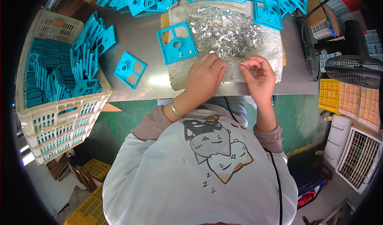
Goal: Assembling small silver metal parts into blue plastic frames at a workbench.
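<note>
My left hand (205, 76) is closed over the front edge of a pale cloth (276, 45), its fingertips pressed together; whatever they hold is hidden. Just to its right, my right hand (260, 76) pinches thumb against index finger, on something too small to name. Ahead of both hands, a heap of tiny silvery metal pieces (227, 33) is spread over the cloth. One turquoise square plate (185, 45) with cut-outs lies partly on the cloth, beyond my left hand. Another turquoise plate (130, 67) rests on the bare metal table (135, 33) farther left.
A pale slatted crate (64, 108) packed with turquoise plates stands at the left. More plates (135, 1) are piled along the table's far side. A dark corded tool (309, 51) lies at the right table edge, near a black fan (355, 71) and yellow crates (329, 95).
</note>
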Demonstrator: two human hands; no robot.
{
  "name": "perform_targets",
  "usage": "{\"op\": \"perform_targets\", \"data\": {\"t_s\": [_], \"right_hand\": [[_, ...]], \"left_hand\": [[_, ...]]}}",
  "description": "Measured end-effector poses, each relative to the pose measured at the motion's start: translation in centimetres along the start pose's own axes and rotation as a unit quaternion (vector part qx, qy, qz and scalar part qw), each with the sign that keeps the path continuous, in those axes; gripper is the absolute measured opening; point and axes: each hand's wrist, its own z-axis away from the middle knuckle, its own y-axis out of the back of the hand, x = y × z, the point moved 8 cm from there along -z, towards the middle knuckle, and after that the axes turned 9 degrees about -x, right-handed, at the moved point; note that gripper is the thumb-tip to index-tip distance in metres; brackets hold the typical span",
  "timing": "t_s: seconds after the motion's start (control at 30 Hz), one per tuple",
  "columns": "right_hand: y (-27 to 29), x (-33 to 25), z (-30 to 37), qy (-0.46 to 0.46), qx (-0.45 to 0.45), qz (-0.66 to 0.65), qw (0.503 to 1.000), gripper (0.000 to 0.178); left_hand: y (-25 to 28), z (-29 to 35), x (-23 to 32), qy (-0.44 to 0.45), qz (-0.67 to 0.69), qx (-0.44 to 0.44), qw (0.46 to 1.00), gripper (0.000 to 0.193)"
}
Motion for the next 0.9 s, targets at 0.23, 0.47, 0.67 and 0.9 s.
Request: {"op": "perform_targets", "data": {"t_s": [0.23, 0.47, 0.67, 0.9], "right_hand": [[-1.6, -0.9, 0.0, -0.055, -0.031, -0.128, 0.99, 0.039], [-2.0, -1.4, -0.1, -0.076, -0.052, -0.176, 0.98, 0.04], [-2.6, -2.0, -0.1, -0.063, -0.079, -0.152, 0.983, 0.044], [-3.4, -2.1, 0.1, -0.038, -0.103, -0.047, 0.993, 0.049]], "left_hand": [[-0.9, 0.7, -2.2, 0.165, 0.503, -0.025, 0.848, 0.015], [-0.6, 0.9, -2.0, 0.18, 0.533, -0.057, 0.825, 0.015], [-1.1, 1.5, -2.5, 0.195, 0.58, -0.063, 0.788, 0.015], [2.2, 2.0, -2.9, 0.102, 0.29, 0.024, 0.951, 0.028]]}}
